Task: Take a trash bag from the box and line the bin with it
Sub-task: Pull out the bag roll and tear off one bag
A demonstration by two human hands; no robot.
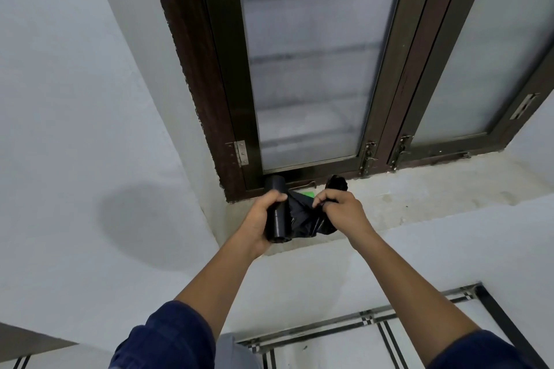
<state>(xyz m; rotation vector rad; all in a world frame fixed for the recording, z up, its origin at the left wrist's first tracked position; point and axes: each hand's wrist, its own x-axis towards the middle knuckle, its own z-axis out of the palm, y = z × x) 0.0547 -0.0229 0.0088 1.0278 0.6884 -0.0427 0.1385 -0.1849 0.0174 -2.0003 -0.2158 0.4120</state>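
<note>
We see the left hand point(260, 220) wrapped around a black roll of trash bags point(277, 213), fingers curled over its middle, roll roughly upright and tilted slightly. Right hand point(340, 211) grip is pinching the loose black bag point(302, 217) pulled off the roll, fingers bunched on crumpled plastic; a wad of it sticks up above the knuckles. Bag stretches between both hands, still joined to the roll. Both are held above the window ledge point(419, 198), just in front of the dark-framed frosted window point(305, 69). A small green patch point(307, 194) shows behind the bag; we cannot tell what it is. Dark blue sleeves point(168, 338) sit at the bottom, tiled floor point(344, 347) below.
</note>
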